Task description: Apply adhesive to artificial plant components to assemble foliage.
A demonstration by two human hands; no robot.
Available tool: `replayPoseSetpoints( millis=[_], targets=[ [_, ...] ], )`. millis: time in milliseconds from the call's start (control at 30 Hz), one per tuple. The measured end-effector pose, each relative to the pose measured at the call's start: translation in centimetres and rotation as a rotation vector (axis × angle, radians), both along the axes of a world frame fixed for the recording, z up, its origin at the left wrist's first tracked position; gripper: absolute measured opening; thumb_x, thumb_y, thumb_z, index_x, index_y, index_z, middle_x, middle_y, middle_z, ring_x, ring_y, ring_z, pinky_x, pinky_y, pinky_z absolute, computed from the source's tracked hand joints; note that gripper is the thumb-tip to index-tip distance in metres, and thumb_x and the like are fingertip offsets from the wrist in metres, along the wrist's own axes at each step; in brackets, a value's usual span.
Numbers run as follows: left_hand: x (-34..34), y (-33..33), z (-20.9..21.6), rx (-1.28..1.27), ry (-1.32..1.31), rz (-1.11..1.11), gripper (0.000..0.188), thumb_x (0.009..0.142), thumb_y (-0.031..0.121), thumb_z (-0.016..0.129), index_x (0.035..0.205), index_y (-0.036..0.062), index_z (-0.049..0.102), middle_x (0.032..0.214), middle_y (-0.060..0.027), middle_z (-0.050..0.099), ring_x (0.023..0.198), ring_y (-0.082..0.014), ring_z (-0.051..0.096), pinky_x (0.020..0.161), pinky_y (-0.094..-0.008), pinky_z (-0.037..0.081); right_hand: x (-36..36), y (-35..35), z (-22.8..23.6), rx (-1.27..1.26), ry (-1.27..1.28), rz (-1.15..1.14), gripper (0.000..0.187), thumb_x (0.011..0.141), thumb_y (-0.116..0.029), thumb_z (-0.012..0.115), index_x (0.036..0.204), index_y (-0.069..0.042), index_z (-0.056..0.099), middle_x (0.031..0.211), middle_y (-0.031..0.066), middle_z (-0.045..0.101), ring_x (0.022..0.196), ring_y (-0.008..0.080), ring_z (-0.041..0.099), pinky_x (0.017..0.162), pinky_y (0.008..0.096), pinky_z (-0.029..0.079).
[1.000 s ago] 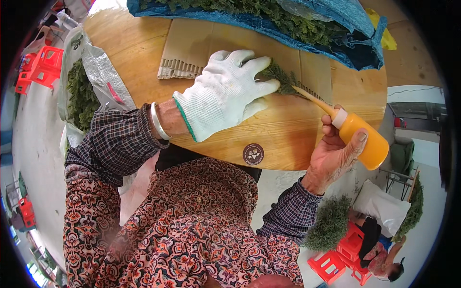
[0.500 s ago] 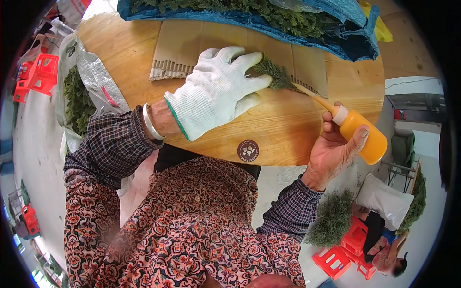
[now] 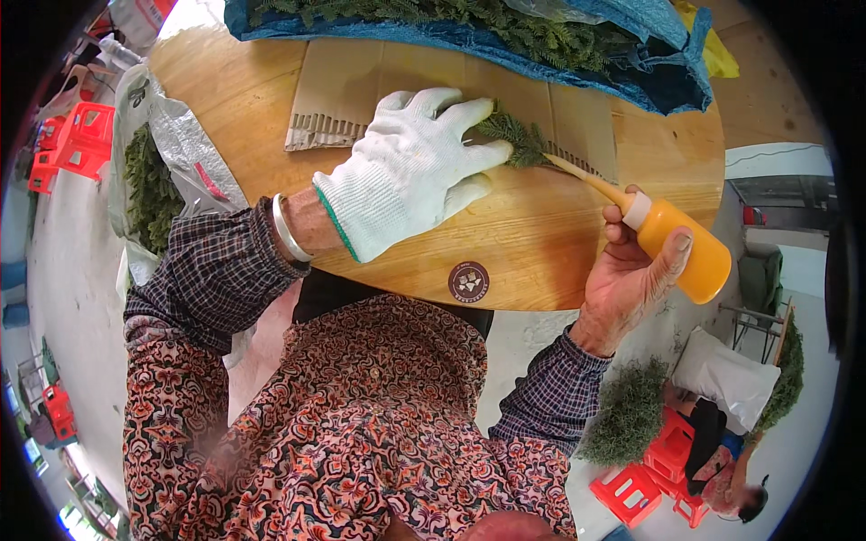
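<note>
My left hand point(image 3: 410, 167), in a white knit glove with a green cuff edge, is closed on a short green evergreen sprig point(image 3: 519, 142). The sprig sticks out past the thumb and forefinger, over the near edge of a cardboard sheet point(image 3: 338, 86). Bare, my right hand point(image 3: 627, 284) grips an orange squeeze bottle point(image 3: 690, 252) tilted with its long nozzle pointing up and left. The nozzle tip is at the right end of the sprig; whether they touch I cannot tell.
A round wooden table point(image 3: 541, 252) carries the cardboard and, at its far side, a blue bag point(image 3: 667, 90) full of evergreen branches. Left stands a whitish sack point(image 3: 185, 135) of greenery. Red stools point(image 3: 627, 496) and a seated person point(image 3: 722, 469) are at lower right.
The view has shifted slightly. Both hands keep their hold, and the bottle's nozzle tip stays beside the sprig's end.
</note>
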State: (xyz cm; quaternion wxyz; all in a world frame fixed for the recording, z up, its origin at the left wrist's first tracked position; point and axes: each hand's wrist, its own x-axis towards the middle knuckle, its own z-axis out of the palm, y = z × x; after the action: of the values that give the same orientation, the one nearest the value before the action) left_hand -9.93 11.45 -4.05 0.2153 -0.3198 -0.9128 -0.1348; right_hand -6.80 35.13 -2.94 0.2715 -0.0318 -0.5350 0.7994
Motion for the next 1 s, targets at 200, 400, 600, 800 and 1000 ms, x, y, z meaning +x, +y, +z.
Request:
replayPoseSetpoints(
  millis=[200,400,600,800,1000],
  targets=[
    [0.1,0.0,-0.1,-0.003,0.001,0.006,0.031,0.084,0.028,0.060,0.115,0.0216,0.064,0.134,-0.0069,0.049,0.121,-0.0296,0.046,0.097,-0.0435,0.037,0.1,0.7,-0.2,-0.032,0.002,-0.009,0.047,0.089,-0.035,0.066,0.113,0.001,0.047,0.097,0.0233,0.063,0.066,0.0220,0.064,0.054,0.0183,0.051],
    [0.1,-0.1,-0.1,-0.005,-0.006,0.010,0.032,0.084,0.028,0.060,0.115,0.0215,0.064,0.134,-0.0064,0.049,0.121,-0.0293,0.046,0.097,-0.0435,0.036,0.2,1.0,-0.4,-0.026,-0.003,-0.015,0.045,0.089,-0.035,0.065,0.113,0.000,0.048,0.097,0.0230,0.064,0.066,0.0220,0.064,0.054,0.0187,0.051],
    [0.1,-0.2,0.0,0.014,-0.003,0.003,0.031,0.083,0.028,0.061,0.113,0.0210,0.065,0.133,-0.0063,0.050,0.121,-0.0291,0.047,0.097,-0.0438,0.037,0.2,1.1,-0.4,-0.036,0.000,-0.018,0.044,0.089,-0.034,0.066,0.112,0.000,0.048,0.095,0.0222,0.065,0.065,0.0222,0.065,0.054,0.0195,0.052],
    [0.0,-0.3,-0.2,0.023,0.011,-0.001,0.030,0.083,0.028,0.062,0.112,0.0207,0.066,0.132,-0.0063,0.051,0.121,-0.0288,0.047,0.097,-0.0442,0.037,0.3,1.2,-0.4,-0.067,0.003,-0.047,0.042,0.088,-0.033,0.066,0.110,-0.001,0.050,0.091,0.0204,0.067,0.061,0.0221,0.066,0.051,0.0199,0.053],
    [0.0,-0.4,-0.1,0.010,0.002,0.006,0.029,0.084,0.027,0.062,0.112,0.0208,0.066,0.132,-0.0061,0.052,0.121,-0.0286,0.048,0.098,-0.0447,0.037,0.5,1.5,-0.6,-0.053,-0.009,-0.022,0.044,0.089,-0.034,0.066,0.111,0.000,0.049,0.094,0.0214,0.065,0.065,0.0219,0.065,0.054,0.0199,0.051]
  ],
)
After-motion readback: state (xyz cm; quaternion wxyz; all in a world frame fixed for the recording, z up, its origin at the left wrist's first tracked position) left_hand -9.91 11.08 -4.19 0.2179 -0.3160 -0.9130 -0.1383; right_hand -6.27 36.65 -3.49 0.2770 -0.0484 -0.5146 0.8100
